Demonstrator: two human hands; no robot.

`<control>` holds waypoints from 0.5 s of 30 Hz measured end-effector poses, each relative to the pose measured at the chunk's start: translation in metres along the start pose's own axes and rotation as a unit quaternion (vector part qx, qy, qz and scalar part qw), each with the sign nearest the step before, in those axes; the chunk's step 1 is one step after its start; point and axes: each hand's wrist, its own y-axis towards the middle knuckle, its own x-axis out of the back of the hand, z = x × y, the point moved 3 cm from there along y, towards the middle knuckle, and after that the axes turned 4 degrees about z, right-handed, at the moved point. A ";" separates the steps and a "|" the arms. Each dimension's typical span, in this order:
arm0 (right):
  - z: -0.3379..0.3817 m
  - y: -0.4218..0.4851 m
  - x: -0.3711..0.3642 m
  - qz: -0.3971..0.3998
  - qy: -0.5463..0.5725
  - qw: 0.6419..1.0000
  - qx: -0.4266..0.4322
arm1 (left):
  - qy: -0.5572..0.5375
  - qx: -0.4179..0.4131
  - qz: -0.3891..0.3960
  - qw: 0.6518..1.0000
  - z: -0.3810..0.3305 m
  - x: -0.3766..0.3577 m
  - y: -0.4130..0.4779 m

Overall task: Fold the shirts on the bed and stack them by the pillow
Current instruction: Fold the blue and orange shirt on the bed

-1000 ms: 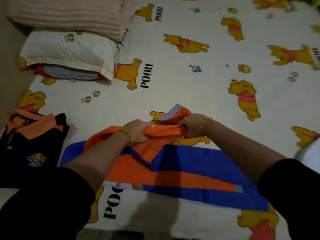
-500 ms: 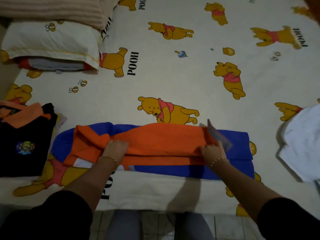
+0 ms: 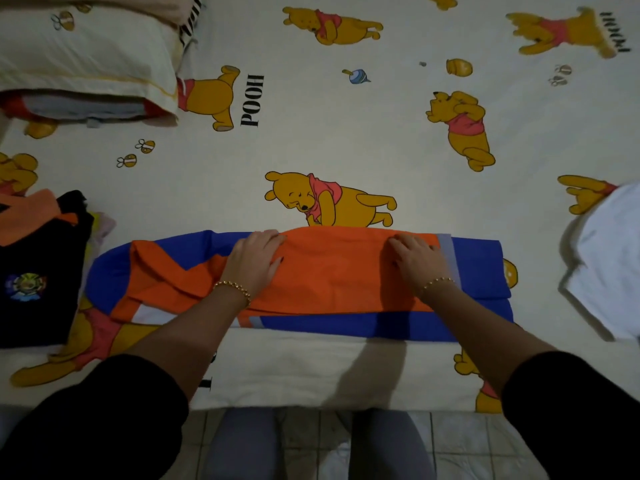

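An orange and blue shirt (image 3: 332,278) lies folded into a long band across the near side of the bed. My left hand (image 3: 254,259) rests flat on its orange part, left of the middle, fingers straight. On the right part, by a grey stripe, my right hand (image 3: 414,258) presses down with fingers spread. A folded black shirt with an orange collar (image 3: 38,271) lies at the left edge. The pillow (image 3: 86,57) sits at the far left corner. A white shirt (image 3: 609,261) lies crumpled at the right edge.
The bed sheet (image 3: 381,133) is cream with yellow bear prints and stretches wide beyond the shirt. The bed's near edge (image 3: 311,403) runs below the shirt, with tiled floor (image 3: 460,445) and my legs under it. A beige folded blanket (image 3: 180,8) lies on top of the pillow.
Both hands first held the orange flap bunched up, then laid it across the shirt. Now they have slid from the near edge to the far edge, pressing it flat.
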 end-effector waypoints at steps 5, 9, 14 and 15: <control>-0.005 0.024 -0.007 -0.032 0.021 0.999 0.006 | 0.020 0.016 0.025 0.999 0.002 -0.010 0.014; -0.007 0.031 -0.001 -0.056 0.011 0.998 0.017 | -0.009 0.034 0.016 0.999 0.002 -0.014 0.014; -0.011 0.026 0.006 -0.056 0.019 0.998 0.029 | -0.042 0.036 -0.001 0.998 0.001 -0.001 0.014; -0.013 0.020 0.010 -0.080 0.047 0.995 0.035 | -0.056 0.040 -0.002 0.998 0.002 0.003 0.013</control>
